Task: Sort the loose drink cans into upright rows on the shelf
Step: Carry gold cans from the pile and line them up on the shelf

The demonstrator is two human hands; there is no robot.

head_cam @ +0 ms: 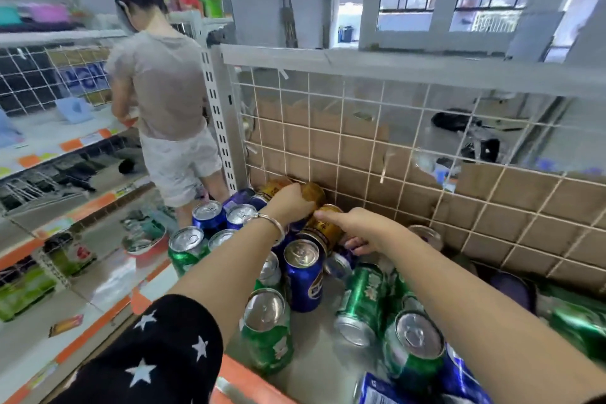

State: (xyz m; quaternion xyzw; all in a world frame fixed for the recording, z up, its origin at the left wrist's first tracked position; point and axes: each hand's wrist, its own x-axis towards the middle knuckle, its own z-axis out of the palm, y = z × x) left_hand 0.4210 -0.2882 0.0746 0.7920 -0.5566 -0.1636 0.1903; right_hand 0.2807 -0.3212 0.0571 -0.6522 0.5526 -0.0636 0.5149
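Several drink cans crowd the metal shelf (314, 367). Gold cans lie at the back by the wire grid. My left hand (290, 203) curls over a gold can (313, 193) in the back corner. My right hand (355, 228) grips another gold can (323, 229) that leans on its side just in front. A blue can (303, 274) stands upright in the middle. Green cans stand at the left (185, 249) and at the front (267, 330). Other green cans (364, 302) lie tipped on the right. Blue cans (210, 215) stand at the back left.
A white wire grid (410, 154) backed with cardboard closes the rear of the shelf. An orange strip (242, 384) edges the front. Another person (164, 92) stands at the left by neighbouring shelves (55, 141) of goods.
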